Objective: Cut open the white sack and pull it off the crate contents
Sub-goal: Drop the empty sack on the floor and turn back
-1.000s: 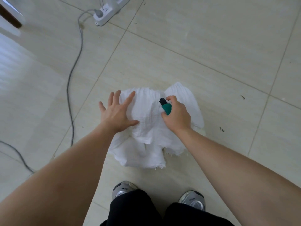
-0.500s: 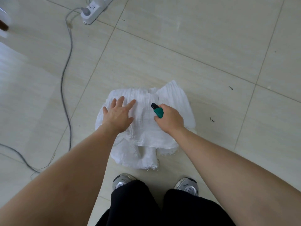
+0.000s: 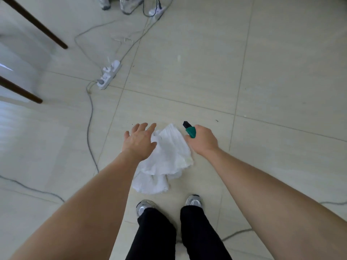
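Note:
The white woven sack (image 3: 167, 158) lies crumpled on the tiled floor just in front of my feet. My left hand (image 3: 139, 141) hovers over its left side with fingers spread and straight, holding nothing. My right hand (image 3: 203, 140) is to the right of the sack and grips a green utility knife (image 3: 190, 130) whose black tip points up and away from the sack. No crate or contents show under the cloth.
A white power strip (image 3: 109, 74) with grey cables (image 3: 91, 117) lies on the floor at the upper left. Two dark furniture legs (image 3: 37, 25) stand at far left. Another person's shoes (image 3: 129, 3) show at the top. My own shoes (image 3: 193, 200) are below the sack.
The view has pulled back and up. My left hand has lifted off the sack, and my right hand with the knife has moved off it to the right.

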